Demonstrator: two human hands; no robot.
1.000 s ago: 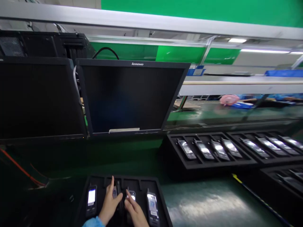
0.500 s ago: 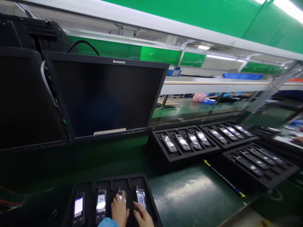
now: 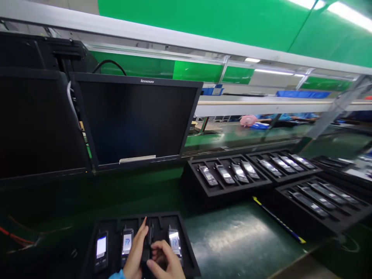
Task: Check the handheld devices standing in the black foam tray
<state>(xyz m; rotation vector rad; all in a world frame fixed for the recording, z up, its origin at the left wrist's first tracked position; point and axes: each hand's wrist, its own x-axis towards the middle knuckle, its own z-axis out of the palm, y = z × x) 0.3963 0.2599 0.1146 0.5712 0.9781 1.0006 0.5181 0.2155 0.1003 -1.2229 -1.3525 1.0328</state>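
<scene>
Edge-on in a slot of the black foam tray [image 3: 188, 248], a dark handheld terminal [image 3: 147, 244], pinched narrowly between the fingers of the left hand [image 3: 135, 252] and the curled fingers of the right hand [image 3: 164, 259]; steady hold, clear of the neighbouring lit handsets [image 3: 127, 241].

A slim black handheld terminal [image 3: 147, 243] with a stubby antenna stands on edge, seen side-on, gripped between the left hand [image 3: 136, 248] and right hand [image 3: 163, 259]. Three matching terminals [image 3: 127, 241] lie face-up, screens lit, in slots of a black foam tray [image 3: 165, 214].
</scene>
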